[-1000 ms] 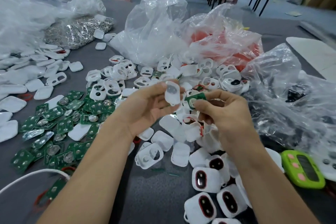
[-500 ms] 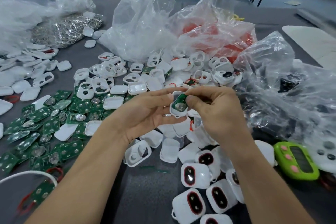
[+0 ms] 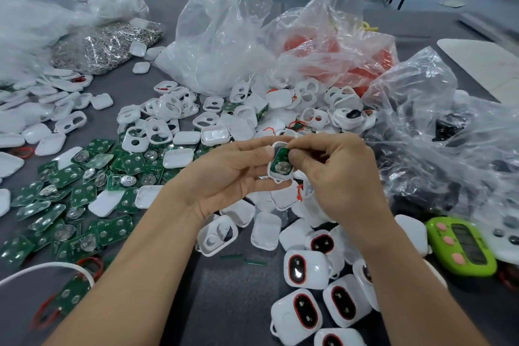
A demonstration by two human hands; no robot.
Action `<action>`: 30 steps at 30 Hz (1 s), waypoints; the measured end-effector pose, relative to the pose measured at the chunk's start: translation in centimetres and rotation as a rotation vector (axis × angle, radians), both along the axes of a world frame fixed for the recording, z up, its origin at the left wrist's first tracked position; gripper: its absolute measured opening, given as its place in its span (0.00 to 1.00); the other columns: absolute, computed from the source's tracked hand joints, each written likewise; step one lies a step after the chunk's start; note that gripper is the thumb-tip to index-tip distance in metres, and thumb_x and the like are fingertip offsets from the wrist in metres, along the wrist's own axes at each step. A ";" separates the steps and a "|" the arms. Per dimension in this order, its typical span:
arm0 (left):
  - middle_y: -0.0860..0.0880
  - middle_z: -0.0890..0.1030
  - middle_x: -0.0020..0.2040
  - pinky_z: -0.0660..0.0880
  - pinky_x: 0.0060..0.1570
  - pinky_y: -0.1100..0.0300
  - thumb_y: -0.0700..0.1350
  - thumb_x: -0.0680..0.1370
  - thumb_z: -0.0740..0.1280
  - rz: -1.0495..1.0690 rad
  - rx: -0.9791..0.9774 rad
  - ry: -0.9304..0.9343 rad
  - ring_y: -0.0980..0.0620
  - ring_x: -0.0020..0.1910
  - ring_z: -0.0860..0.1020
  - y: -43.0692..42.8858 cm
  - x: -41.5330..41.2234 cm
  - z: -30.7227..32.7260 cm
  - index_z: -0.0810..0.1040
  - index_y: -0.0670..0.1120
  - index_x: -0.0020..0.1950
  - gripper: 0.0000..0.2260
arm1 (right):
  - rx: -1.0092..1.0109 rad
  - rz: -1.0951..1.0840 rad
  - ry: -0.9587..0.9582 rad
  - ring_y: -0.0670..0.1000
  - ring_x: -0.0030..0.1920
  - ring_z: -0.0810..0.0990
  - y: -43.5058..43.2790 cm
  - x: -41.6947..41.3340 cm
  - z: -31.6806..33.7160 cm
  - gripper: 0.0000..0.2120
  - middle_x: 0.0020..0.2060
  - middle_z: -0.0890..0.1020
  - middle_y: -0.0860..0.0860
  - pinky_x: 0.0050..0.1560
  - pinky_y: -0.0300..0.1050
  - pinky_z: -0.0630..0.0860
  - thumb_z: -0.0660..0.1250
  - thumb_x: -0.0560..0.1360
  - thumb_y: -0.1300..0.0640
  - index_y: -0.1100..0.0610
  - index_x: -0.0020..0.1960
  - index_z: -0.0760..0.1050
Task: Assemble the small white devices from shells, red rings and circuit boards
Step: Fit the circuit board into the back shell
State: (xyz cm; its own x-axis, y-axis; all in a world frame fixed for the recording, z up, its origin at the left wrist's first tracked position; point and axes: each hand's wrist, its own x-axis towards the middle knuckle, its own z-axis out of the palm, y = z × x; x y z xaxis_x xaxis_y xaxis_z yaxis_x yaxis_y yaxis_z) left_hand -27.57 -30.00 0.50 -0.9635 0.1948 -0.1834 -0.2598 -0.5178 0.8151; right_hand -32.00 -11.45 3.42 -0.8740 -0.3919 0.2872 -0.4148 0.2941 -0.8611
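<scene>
Both bare forearms reach in from the lower edge and meet mid-frame. The left hand (image 3: 230, 174) is turned palm inward, thumb and fingers curled round a white shell (image 3: 271, 170). The right hand (image 3: 337, 177) has its back to the camera, thumb and forefinger pinching the circuit board (image 3: 281, 155) in that shell.

We've got a grey table (image 3: 230, 303) buried in white shells (image 3: 168, 109), green circuit boards (image 3: 84, 205) on the left, finished devices (image 3: 303, 314) near us, plastic bags (image 3: 224, 36) at the back.
</scene>
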 end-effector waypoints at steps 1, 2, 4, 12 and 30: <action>0.42 0.85 0.58 0.82 0.55 0.50 0.41 0.75 0.71 0.004 -0.001 -0.003 0.46 0.55 0.85 0.0 0.0 0.0 0.83 0.42 0.64 0.17 | 0.008 -0.022 0.026 0.43 0.40 0.84 0.0 0.1 -0.1 0.08 0.37 0.85 0.36 0.45 0.38 0.80 0.77 0.74 0.62 0.50 0.47 0.88; 0.41 0.84 0.59 0.82 0.54 0.50 0.42 0.74 0.73 0.008 0.000 -0.007 0.46 0.55 0.85 0.1 0.0 0.0 0.83 0.42 0.64 0.19 | 0.016 -0.047 0.064 0.43 0.41 0.84 0.0 0.1 -0.1 0.07 0.37 0.85 0.35 0.45 0.39 0.80 0.77 0.73 0.62 0.50 0.47 0.88; 0.41 0.85 0.58 0.83 0.53 0.50 0.43 0.71 0.74 0.021 0.001 -0.012 0.46 0.55 0.85 0.2 -0.1 0.1 0.85 0.43 0.62 0.19 | 0.025 -0.097 0.141 0.43 0.40 0.83 -0.2 0.4 -0.2 0.07 0.36 0.83 0.35 0.45 0.40 0.80 0.78 0.72 0.60 0.49 0.47 0.88; 0.42 0.85 0.58 0.83 0.51 0.52 0.44 0.72 0.73 0.014 0.010 0.012 0.46 0.54 0.85 0.4 0.3 0.4 0.86 0.43 0.61 0.17 | -0.038 -0.204 0.143 0.47 0.37 0.79 -0.3 0.4 -0.8 0.11 0.36 0.83 0.42 0.44 0.44 0.79 0.82 0.69 0.54 0.45 0.50 0.86; 0.37 0.83 0.61 0.81 0.57 0.48 0.29 0.72 0.68 0.041 -0.133 0.098 0.42 0.59 0.82 0.5 -0.1 0.1 0.84 0.41 0.63 0.21 | -0.003 -0.141 0.068 0.39 0.39 0.83 -0.4 0.2 -1.4 0.06 0.38 0.83 0.31 0.40 0.32 0.78 0.77 0.74 0.49 0.47 0.50 0.87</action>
State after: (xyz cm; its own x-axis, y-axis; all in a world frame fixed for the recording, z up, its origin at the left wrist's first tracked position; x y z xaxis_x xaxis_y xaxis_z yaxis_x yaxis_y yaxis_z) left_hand -27.62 -29.53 0.63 -0.9847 0.1353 -0.1097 -0.1566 -0.4118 0.8977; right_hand -31.84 -11.80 2.04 -0.8989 -0.2660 0.3483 -0.4268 0.3505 -0.8337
